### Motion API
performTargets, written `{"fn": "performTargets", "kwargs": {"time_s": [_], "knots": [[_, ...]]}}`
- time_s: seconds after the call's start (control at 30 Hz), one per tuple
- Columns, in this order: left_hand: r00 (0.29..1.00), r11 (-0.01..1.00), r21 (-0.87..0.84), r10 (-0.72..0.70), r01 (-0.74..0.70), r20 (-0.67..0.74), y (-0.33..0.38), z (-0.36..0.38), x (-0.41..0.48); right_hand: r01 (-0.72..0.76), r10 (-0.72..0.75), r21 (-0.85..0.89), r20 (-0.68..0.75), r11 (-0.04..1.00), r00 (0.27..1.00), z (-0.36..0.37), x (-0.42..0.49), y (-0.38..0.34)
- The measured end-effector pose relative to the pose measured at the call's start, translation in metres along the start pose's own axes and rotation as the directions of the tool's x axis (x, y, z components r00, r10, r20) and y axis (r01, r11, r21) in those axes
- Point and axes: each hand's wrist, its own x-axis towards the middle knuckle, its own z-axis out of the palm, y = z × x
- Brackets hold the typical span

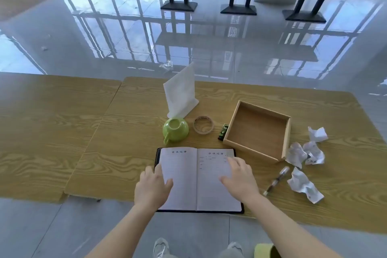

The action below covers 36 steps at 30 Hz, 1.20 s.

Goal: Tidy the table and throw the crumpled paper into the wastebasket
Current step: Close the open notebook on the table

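An open notebook (188, 178) with a dark cover lies at the table's near edge. My left hand (151, 187) rests over its left page and left edge with fingers relaxed. Spread flat on the right page is my right hand (240, 178). Several crumpled paper balls lie at the right: one (317, 134) farthest, two (305, 154) beside the box, one (304, 186) nearest. A green object (265, 250), perhaps the wastebasket, shows at the bottom edge by my feet.
On the wooden table (104, 142) stand an upturned green cup (175, 131), a tape roll (203, 124), a white upright stand (181, 93), an empty wooden box (257, 132) with a small dark green item (223, 131) beside it, and a pen (277, 180).
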Motion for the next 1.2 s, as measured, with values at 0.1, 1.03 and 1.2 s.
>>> {"fn": "performTargets", "kwargs": {"time_s": [0.1, 1.03, 1.2], "knots": [[0.975, 0.972, -0.121, -0.186, 0.201, 0.118, -0.005, 0.009, -0.003, -0.146, 0.143, 0.089, 0.039, 0.985, 0.989, 0.010, -0.003, 0.005], [0.998, 0.737, -0.675, -0.041, -0.005, -0.051, 0.027, -0.027, -0.021, -0.215, 0.348, 0.408, -0.287, 0.887, 0.892, -0.030, -0.016, 0.075], [0.987, 0.792, -0.591, 0.084, -0.151, -0.140, 0.059, -0.027, -0.032, -0.191, 0.296, 0.404, -0.216, 0.895, 0.930, -0.034, -0.016, 0.079]]}}
